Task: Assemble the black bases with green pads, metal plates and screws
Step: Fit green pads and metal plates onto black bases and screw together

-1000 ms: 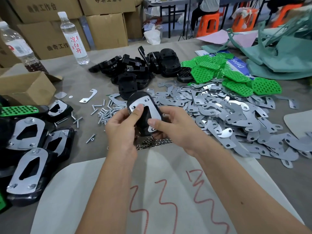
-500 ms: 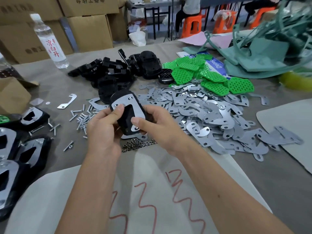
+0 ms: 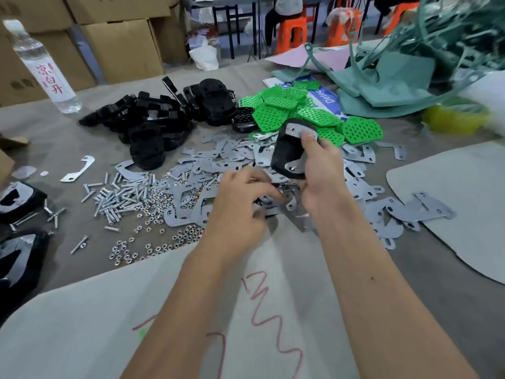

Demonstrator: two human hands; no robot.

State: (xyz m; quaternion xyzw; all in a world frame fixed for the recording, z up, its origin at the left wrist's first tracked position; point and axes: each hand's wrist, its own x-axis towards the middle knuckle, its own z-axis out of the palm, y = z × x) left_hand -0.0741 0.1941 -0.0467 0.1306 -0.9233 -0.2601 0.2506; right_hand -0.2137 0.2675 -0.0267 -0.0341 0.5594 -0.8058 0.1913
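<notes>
Lying scattered on the left of the table [image 3: 464, 310], loose screws [image 3: 120, 194] are pointing various ways. Right of them, the left hand [image 3: 240, 206] is hovering low over the metal plates [image 3: 207, 170], fingers loosely curled; whether it is pinching anything cannot be told. Just to its right, the right hand [image 3: 321, 170] is gripping a black base [image 3: 289, 151], raised above the plates, its long axis running near to far and tilted up, plate side facing the hand, before the green pads [image 3: 314, 116].

Shiny metal plates [image 3: 355, 187], perforated plastic pads [image 3: 276, 116]
</notes>
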